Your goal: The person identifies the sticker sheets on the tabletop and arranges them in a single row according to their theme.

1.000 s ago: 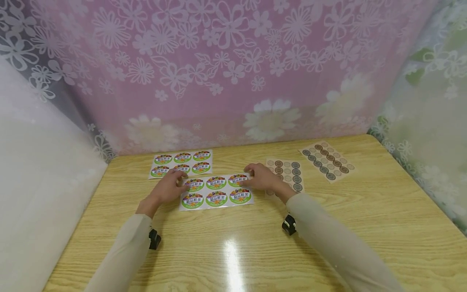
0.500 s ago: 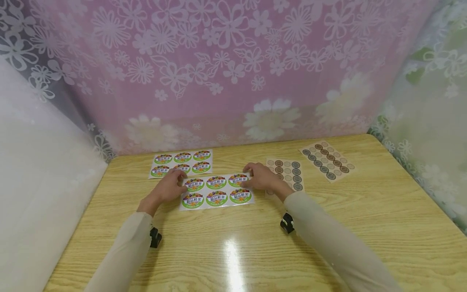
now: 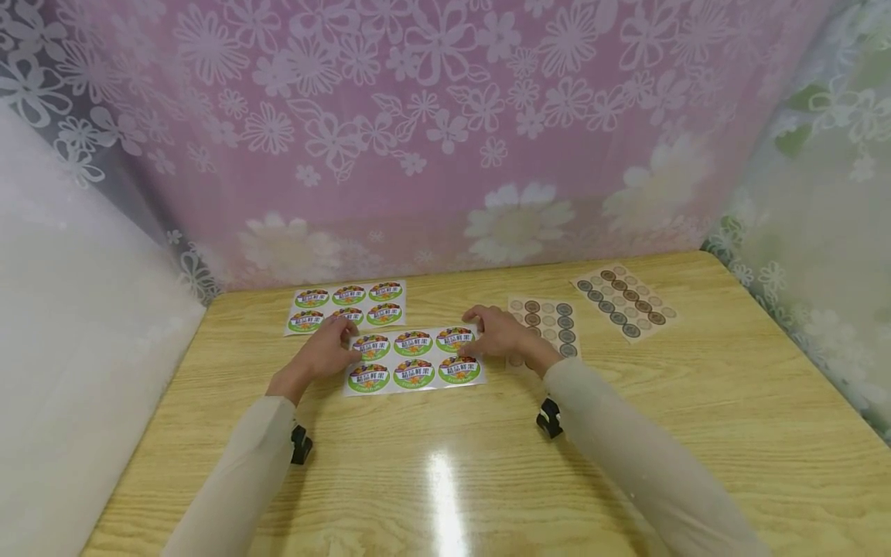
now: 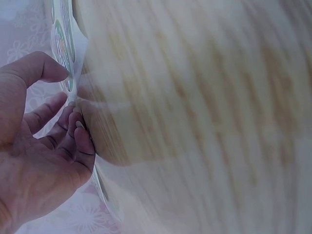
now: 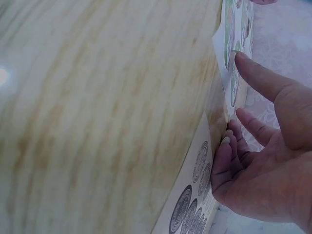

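A white sheet of oval fruit-label stickers, in two rows, lies in front of me between my hands. My left hand pinches its left end; in the left wrist view the thumb is on the sticker face and the other fingers curl beside the edge. At the right end, my right hand grips the sheet near the upper corner. The right wrist view has that thumb on a sticker, with the sheet's near edge slightly lifted. The remaining fingers are curled against the table by a kraft sheet of round stickers.
A second fruit-label sheet lies behind my left hand. Kraft sheets with round brown and grey stickers lie at the right, one partly under my right arm and another farther back. The wooden table meets a pink flowered curtain.
The head view has shifted very slightly. Both hands keep their hold on the sticker sheet in nearly the same place.
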`<state>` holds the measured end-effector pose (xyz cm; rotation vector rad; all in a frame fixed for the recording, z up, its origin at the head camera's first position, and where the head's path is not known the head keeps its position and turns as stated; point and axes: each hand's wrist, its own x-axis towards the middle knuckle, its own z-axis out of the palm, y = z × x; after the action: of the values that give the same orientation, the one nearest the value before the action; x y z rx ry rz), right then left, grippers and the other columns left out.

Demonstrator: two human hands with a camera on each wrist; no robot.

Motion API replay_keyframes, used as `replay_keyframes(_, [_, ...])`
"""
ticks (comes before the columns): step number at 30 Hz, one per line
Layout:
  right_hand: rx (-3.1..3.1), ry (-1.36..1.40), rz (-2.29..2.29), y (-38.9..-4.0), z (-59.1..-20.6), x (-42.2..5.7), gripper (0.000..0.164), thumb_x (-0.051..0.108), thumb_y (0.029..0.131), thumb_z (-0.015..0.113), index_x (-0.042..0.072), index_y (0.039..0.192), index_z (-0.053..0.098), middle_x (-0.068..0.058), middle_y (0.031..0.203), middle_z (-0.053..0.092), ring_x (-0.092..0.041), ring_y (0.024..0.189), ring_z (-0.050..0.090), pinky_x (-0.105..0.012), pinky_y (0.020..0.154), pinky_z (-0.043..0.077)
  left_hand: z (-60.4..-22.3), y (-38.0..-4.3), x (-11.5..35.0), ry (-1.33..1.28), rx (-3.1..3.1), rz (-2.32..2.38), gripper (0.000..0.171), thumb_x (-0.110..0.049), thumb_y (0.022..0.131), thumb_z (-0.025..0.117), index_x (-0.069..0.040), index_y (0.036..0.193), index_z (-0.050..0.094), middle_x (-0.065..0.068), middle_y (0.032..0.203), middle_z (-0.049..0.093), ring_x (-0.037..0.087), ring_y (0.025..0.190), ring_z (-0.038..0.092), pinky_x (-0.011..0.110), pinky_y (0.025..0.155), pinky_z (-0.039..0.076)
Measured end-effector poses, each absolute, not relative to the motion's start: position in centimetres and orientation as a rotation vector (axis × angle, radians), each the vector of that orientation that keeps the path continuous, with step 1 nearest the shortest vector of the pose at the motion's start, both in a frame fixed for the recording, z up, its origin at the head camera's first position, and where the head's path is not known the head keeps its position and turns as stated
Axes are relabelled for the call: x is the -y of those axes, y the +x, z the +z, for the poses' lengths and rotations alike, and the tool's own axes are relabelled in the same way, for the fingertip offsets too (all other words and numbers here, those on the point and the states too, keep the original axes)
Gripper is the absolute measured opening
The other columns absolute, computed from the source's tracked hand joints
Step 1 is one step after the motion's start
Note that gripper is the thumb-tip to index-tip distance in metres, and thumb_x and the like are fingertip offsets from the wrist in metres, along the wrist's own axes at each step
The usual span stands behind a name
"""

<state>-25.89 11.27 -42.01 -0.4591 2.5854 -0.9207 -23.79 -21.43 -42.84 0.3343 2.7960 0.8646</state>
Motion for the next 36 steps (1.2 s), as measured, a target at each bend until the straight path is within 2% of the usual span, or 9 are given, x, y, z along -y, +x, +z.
replay_keyframes(15, [-2.599,-0.415,-0.892,-25.6,-41.5,-10.9,0.053,0.026,0.082,0.077,0.005,0.124,0.054,-0.014,0.106,0.050,-0.027,0.090,0.045,-0.039,0.079,0.040,-42.7,-23.8,21.2,0.309,-2.783,0.863,0.036,-0.013,0.085,0.068,0.001,0.114,0.052,0.015,0.108,0.045,0.028,0.096,0.045,0.042,0.082,0.041])
replay_keyframes(29, [-2.625,-0.408,-0.823,-25.6,-41.5,-10.5,0.050,0.029,0.081,0.078,0.005,0.118,0.053,-0.012,0.104,0.050,-0.025,0.086,0.045,-0.037,0.075,0.040,-42.8,-23.7,21.4,0.270,-2.787,0.866,0.037,-0.014,0.085,0.069,0.000,0.113,0.051,0.016,0.109,0.044,0.028,0.096,0.045,0.043,0.082,0.041])
replay_keyframes(36, [-2.636,-0.365,-0.794,-25.3,-41.0,-10.4,0.051,0.030,0.081,0.078,0.005,0.118,0.054,-0.016,0.116,0.047,-0.028,0.092,0.044,-0.041,0.080,0.041,-42.8,-23.7,21.2,0.264,-2.795,0.869,0.038,-0.013,0.085,0.069,0.000,0.115,0.050,0.016,0.109,0.044,0.029,0.095,0.045,0.043,0.082,0.040])
